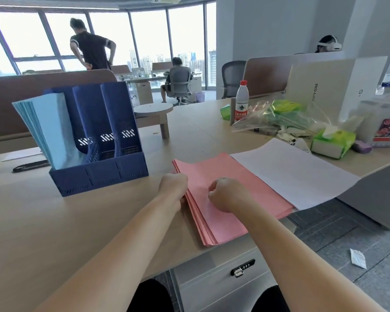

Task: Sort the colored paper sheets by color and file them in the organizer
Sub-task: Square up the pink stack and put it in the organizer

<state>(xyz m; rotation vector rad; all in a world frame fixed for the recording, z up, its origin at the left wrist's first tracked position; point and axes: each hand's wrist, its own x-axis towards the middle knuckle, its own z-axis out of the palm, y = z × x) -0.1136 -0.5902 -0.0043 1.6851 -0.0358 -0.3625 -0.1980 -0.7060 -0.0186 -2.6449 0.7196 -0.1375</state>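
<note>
A stack of pink paper sheets (234,194) lies on the desk in front of me, its near corner hanging over the desk edge. My left hand (172,186) rests at the stack's left edge, fingers curled against the sheet edges. My right hand (226,194) sits on top of the pink stack with its fingers curled under. A stack of white sheets (291,172) lies to the right, overlapping the pink one. The dark blue organizer (99,174) stands at the left; light blue sheets (47,131) fill its leftmost slot, and the other two slots look empty.
A water bottle (241,101), plastic bags, a green tissue pack (333,143) and boxes crowd the desk's far right. A black pen (29,165) lies left of the organizer. A drawer unit (223,278) sits under the desk. People are in the office behind.
</note>
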